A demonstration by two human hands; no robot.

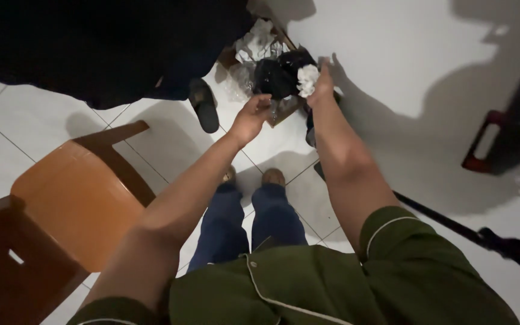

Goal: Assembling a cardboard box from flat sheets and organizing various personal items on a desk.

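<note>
A crumpled white paper wad (307, 80), bunched and roughly fist-sized in look, is pinched at the fingertips of the right hand (322, 87) and held in the air above a black plastic bag (279, 73). The bag is glossy and wrinkled, its mouth sagging open just beside the left hand (251, 117), with more crumpled white paper (255, 42) lying behind it.
</note>
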